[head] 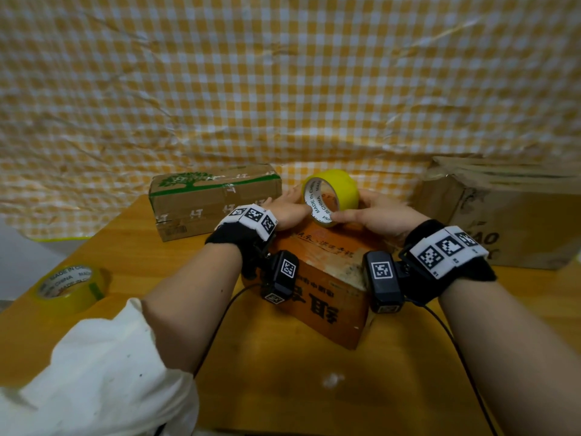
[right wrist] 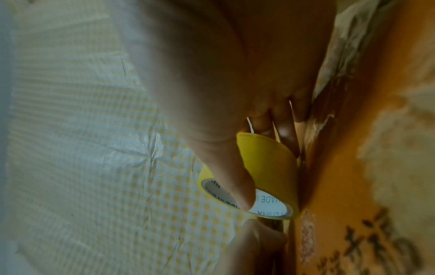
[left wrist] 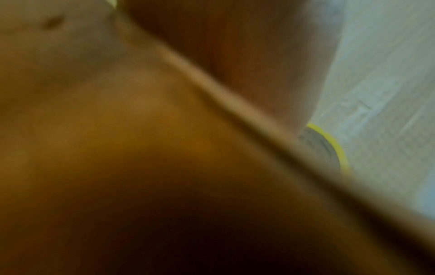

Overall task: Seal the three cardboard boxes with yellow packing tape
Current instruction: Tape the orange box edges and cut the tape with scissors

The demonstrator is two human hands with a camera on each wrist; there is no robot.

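Observation:
A yellow tape roll [head: 331, 196] stands on edge on the far end of the orange box [head: 317, 278] in the middle of the table. My right hand [head: 374, 215] grips the roll, its thumb on the white core rim and its fingers behind. In the right wrist view the same roll [right wrist: 263, 167] lies under that thumb, against the orange box [right wrist: 353, 148]. My left hand [head: 290, 209] holds the roll's left side, one finger on the core. The left wrist view is blurred; only a yellow edge of the roll [left wrist: 339, 148] shows.
A long brown box with a green tree print [head: 213, 199] lies at the back left. A larger brown box [head: 509, 215] stands at the back right. A second tape roll [head: 69, 289] lies flat near the table's left edge. A checked yellow cloth [head: 283, 73] hangs behind.

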